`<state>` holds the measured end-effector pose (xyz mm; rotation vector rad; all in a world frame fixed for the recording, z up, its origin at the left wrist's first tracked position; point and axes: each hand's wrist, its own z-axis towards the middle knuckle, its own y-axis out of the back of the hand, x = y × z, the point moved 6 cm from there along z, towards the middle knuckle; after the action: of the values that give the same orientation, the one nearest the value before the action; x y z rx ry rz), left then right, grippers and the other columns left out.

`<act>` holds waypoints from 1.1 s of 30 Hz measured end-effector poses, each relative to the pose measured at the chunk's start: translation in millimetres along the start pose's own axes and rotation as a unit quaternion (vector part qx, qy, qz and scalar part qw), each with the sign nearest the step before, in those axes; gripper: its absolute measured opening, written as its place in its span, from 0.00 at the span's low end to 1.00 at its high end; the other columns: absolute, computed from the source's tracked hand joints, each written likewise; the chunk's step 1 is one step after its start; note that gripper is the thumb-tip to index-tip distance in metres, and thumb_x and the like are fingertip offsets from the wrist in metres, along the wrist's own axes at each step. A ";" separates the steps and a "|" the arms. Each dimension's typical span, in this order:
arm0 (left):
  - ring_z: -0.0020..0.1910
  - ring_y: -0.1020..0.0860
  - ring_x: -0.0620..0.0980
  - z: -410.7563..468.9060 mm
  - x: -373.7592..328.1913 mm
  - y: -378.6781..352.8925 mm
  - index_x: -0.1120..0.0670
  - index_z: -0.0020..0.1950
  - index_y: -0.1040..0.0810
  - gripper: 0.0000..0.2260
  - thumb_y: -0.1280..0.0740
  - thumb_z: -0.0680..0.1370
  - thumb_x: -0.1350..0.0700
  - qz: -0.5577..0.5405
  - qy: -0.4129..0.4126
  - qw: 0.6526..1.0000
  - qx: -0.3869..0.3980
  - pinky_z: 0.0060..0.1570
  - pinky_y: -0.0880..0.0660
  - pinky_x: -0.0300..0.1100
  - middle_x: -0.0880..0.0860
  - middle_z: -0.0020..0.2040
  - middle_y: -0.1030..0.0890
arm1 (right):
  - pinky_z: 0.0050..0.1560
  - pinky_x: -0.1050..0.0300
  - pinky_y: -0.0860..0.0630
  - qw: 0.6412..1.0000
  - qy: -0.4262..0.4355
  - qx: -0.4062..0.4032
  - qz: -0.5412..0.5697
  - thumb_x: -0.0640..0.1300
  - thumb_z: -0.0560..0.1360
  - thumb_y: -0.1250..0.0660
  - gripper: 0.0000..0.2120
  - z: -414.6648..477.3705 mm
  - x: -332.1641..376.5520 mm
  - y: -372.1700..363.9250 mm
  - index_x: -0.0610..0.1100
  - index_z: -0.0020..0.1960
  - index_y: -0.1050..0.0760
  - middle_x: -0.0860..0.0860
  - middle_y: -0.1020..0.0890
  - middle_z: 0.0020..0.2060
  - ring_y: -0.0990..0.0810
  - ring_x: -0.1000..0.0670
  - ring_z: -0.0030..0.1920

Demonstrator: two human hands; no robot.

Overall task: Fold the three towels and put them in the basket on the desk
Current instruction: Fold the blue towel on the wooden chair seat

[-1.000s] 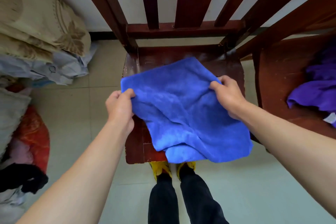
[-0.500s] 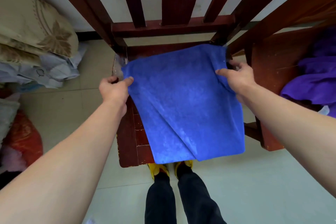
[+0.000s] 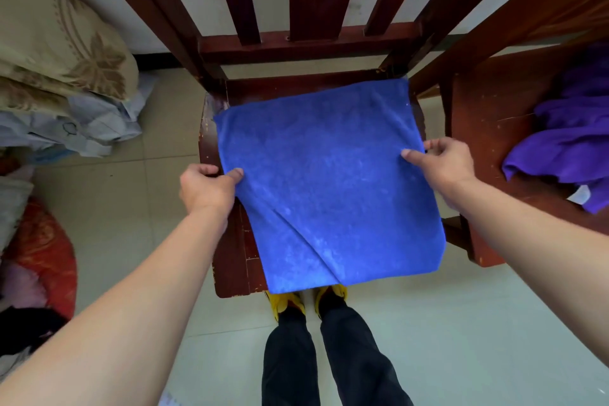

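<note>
Head view: left hand [image 3: 207,189] and right hand [image 3: 443,163] pinch the blue towel [image 3: 324,184] edges. That diagonal crease could get folded in, or the overhanging end might drag it off the chair [image 3: 230,260].

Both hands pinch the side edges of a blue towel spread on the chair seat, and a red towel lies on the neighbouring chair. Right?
No: the head view shows a purple towel, not a red one, on the neighbouring chair. The left hand and right hand pinch the side edges of the blue towel on the chair seat.
</note>
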<state>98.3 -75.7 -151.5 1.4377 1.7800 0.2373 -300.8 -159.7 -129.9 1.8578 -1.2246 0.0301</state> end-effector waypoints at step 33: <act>0.43 0.21 0.55 -62.8 79.3 29.7 0.56 0.47 0.28 0.17 0.22 0.67 0.61 0.034 0.038 0.997 0.056 0.48 0.22 0.50 0.55 0.45 0.20 | 0.47 0.55 0.24 0.995 -0.041 0.038 -0.079 0.46 0.67 0.22 0.19 -54.0 -64.0 15.4 0.46 0.55 0.24 0.49 0.20 0.44 0.21 0.46 0.45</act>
<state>75.7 25.0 -130.2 1.5908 1.8312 0.2324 -322.5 -78.5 -116.1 2.0344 -1.1417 -0.0887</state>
